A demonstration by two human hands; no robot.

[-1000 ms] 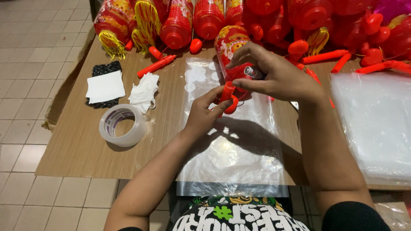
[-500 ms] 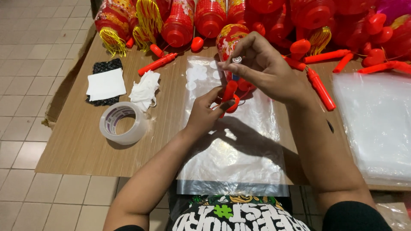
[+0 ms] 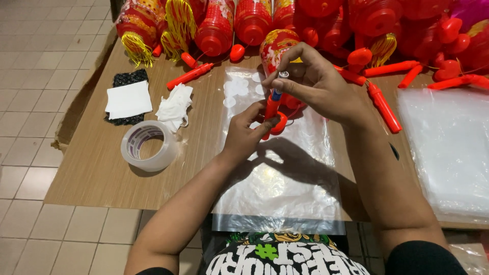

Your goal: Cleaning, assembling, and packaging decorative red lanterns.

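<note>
My left hand [image 3: 248, 133] grips the lower end of a red plastic stick handle [image 3: 270, 111] held upright over a clear plastic bag [image 3: 277, 183] on the wooden table. My right hand [image 3: 315, 84] pinches a small blue and silver cylinder [image 3: 278, 86], like a battery, at the stick's top. A small red lantern [image 3: 275, 47] lies just behind both hands, partly hidden by my right fingers.
A roll of clear tape [image 3: 145, 146], a white pad on a black mat [image 3: 128, 100] and crumpled tissue [image 3: 174, 105] lie to the left. Red lanterns [image 3: 216, 28] and loose red sticks [image 3: 383, 106] crowd the far edge. A stack of clear bags [image 3: 448, 147] sits right.
My hands have lifted the red stick more upright, and my right hand now holds the small cylinder at its top end. The lantern stays behind them.
</note>
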